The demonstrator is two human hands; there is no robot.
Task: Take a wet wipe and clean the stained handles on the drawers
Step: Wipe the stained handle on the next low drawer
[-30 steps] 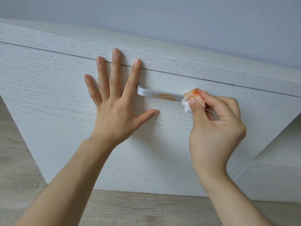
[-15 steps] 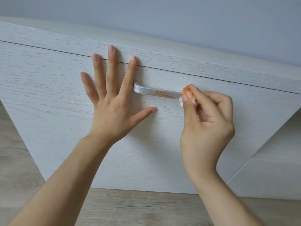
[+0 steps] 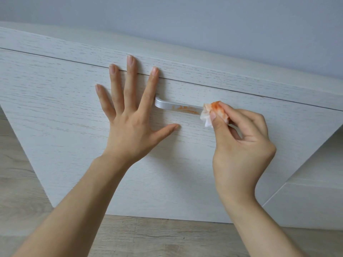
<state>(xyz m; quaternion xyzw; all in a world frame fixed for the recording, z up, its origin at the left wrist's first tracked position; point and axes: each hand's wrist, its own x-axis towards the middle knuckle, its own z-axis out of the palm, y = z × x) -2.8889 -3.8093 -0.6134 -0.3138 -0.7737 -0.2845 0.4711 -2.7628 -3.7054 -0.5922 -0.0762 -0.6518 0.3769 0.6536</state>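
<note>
A silver handle (image 3: 167,105) runs across the white wood-grain drawer front (image 3: 55,112), with an orange smear along its middle. My right hand (image 3: 239,143) pinches a crumpled white wet wipe (image 3: 210,112), stained orange, between thumb and fingers and holds it against the right part of the handle. The handle's right end is hidden behind the wipe and fingers. My left hand (image 3: 130,119) lies flat on the drawer front just left of the handle, fingers spread and straight, the middle fingertip reaching the gap above the drawer.
The cabinet top edge (image 3: 204,71) runs above the drawer, with a pale grey wall (image 3: 185,19) behind. A second white unit (image 3: 311,201) stands low at the right. Wood-look flooring (image 3: 157,238) lies below the drawer.
My right hand slid the wipe left along the handle, then back to the right, and more of the wipe shows now. The left hand stayed flat on the drawer front.
</note>
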